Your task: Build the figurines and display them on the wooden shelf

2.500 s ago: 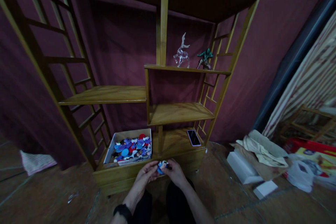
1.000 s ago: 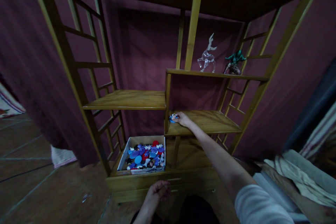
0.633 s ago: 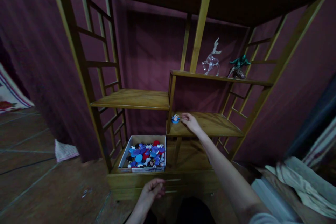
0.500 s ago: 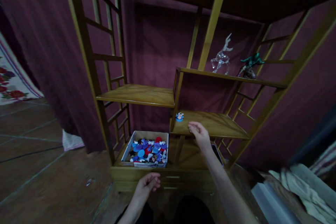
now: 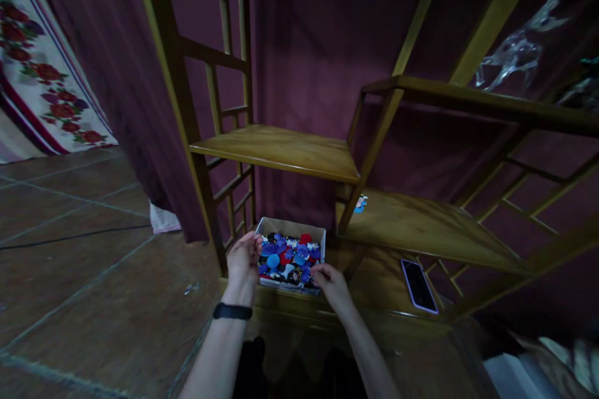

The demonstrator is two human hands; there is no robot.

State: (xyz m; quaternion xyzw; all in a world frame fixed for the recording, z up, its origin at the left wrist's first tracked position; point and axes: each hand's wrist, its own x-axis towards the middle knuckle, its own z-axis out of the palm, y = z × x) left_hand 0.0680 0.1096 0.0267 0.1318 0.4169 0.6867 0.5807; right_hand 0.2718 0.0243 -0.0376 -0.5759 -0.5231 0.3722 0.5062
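Observation:
A shallow open cardboard box (image 5: 322, 240) sits on the bottom board of the wooden shelf unit, filled with small figurines (image 5: 286, 257) on blue, purple and red round bases. My left hand (image 5: 243, 257), with a dark band on its wrist, is at the box's left side, fingers loosely bent and nothing seen in them. By the front right corner of the box is my right hand (image 5: 330, 280), its fingers slightly curled towards the contents; I see nothing held. One small figurine (image 5: 360, 204) with a blue base stands on the right middle shelf, partly behind a post.
Beside the box a phone (image 5: 419, 287) lies on the bottom board. The left shelf (image 5: 281, 148) juts out above the box. A clear deer ornament (image 5: 519, 50) stands on the upper right shelf. A dark curtain (image 5: 107, 75) hangs at left; a cable (image 5: 75, 237) crosses the floor.
My right hand has moved from near the right middle shelf down to the box. My left hand has come up to the box's left side. The view has turned left and closer.

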